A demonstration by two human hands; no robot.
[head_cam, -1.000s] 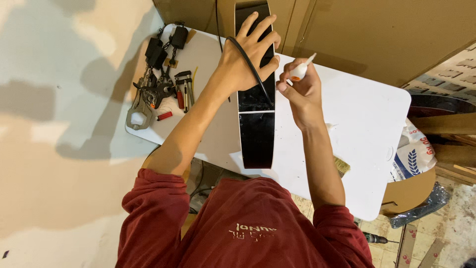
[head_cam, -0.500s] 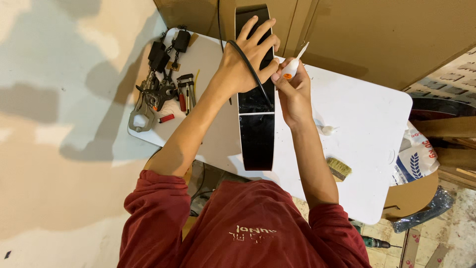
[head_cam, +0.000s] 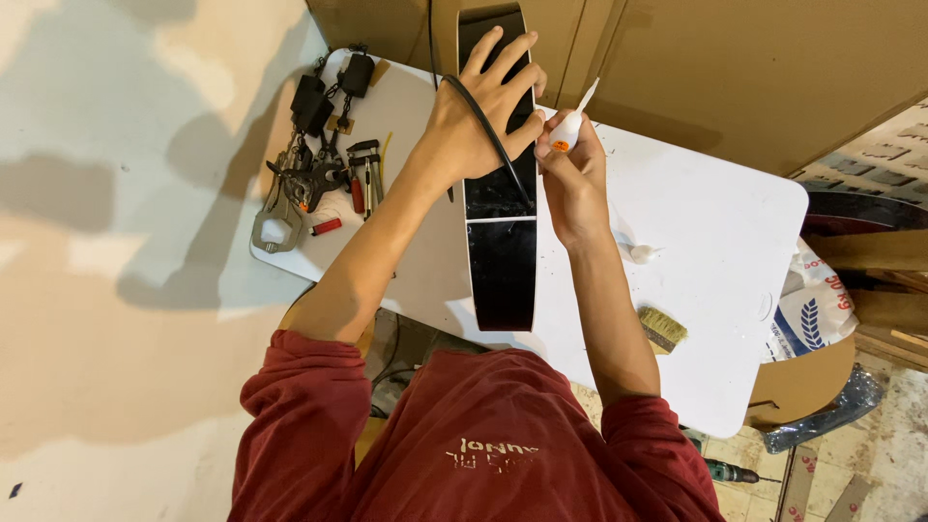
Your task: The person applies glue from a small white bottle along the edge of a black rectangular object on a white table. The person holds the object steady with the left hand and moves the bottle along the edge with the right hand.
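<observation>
A long glossy black panel [head_cam: 504, 261] lies along the white table [head_cam: 715, 242]. My left hand [head_cam: 483, 111] rests spread on its far part, pressing a black cable [head_cam: 488, 135] against it. My right hand [head_cam: 572, 169] grips a small white glue bottle [head_cam: 570, 124] with an orange collar and a thin nozzle, held beside the panel's right edge, close to my left fingertips.
Pliers, clamps, a red-handled tool and other hand tools [head_cam: 314, 164] lie at the table's left end. A small brush [head_cam: 662, 329] and a white cap [head_cam: 640, 253] sit to the right. Brown cardboard sheets [head_cam: 735, 68] stand behind; a printed sack [head_cam: 817, 309] is at right.
My right hand has carried the glue bottle up and left, closer to my left hand at the panel's edge. My left hand stays spread on the panel.
</observation>
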